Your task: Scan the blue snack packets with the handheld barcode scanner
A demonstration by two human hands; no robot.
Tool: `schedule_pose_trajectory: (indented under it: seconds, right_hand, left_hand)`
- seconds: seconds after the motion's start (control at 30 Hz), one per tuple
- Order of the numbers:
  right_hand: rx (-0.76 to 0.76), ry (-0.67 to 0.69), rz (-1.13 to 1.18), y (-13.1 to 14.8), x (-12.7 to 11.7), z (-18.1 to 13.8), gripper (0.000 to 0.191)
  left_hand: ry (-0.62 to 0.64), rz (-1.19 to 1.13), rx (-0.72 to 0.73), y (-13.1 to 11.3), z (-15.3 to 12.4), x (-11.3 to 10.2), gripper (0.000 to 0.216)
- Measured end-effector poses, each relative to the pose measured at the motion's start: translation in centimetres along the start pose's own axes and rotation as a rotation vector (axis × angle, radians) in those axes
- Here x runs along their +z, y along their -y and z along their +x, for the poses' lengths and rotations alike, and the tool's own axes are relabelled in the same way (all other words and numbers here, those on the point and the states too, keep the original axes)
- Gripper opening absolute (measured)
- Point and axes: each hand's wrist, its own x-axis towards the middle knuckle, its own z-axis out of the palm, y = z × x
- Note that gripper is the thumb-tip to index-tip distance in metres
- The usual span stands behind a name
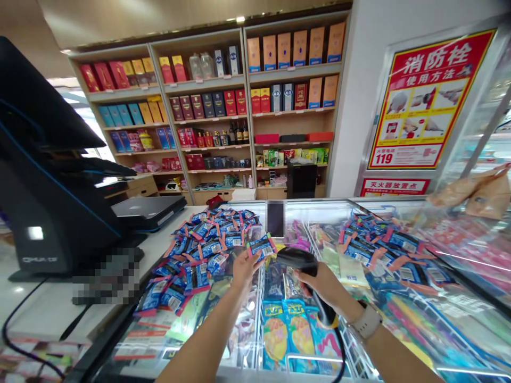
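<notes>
My left hand [244, 270] pinches a small blue-and-pink snack packet [261, 247] by its lower edge, its printed side facing me. A black barcode scanner [297, 257] with a yellow base is gripped in my right hand [324, 283]. The scanner's head points left and sits just right of the packet. Left of my left hand lies a heap of similar packets [199, 250] on the freezer's glass top. Another pile of such packets [383, 247] lies to the right, beyond my right hand. The scanner's cord [341, 351] hangs down below its handle.
Under the glass, the chest freezer holds ice cream packs [289, 335] in wire baskets. At the left stand a black cash register [43, 186] and a dark flat device [147, 210] on the counter. Behind are shelves of boxed goods [211, 106]. A brown bag [489, 194] is far right.
</notes>
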Motion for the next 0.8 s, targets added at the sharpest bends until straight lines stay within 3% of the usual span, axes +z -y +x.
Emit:
schedule_pose_trajectory:
  seconds: [0.13,0.47,0.67,0.8]
  right_hand:
    - [-0.072,-0.004,-0.299,1.0,0.4,-1.1,0.035]
    - [-0.062,-0.065,-0.326,0.2,0.5,-0.8,0.034]
    - [0.051,0.052,0.144,-0.1,-0.6,0.2,0.02]
    - [0.118,-0.037,0.518,-1.1,-3.4,0.7,0.021]
  left_hand:
    - [-0.006,-0.003,0.0,0.1,0.1,-0.4,0.041]
    - [-0.015,-0.035,0.001,0.2,0.1,-0.2,0.044]
    - [0.024,0.039,0.017,-0.3,-0.2,0.0,0.044]
    - [0.093,0.169,0.038,-0.3,-0.2,-0.2,0.052]
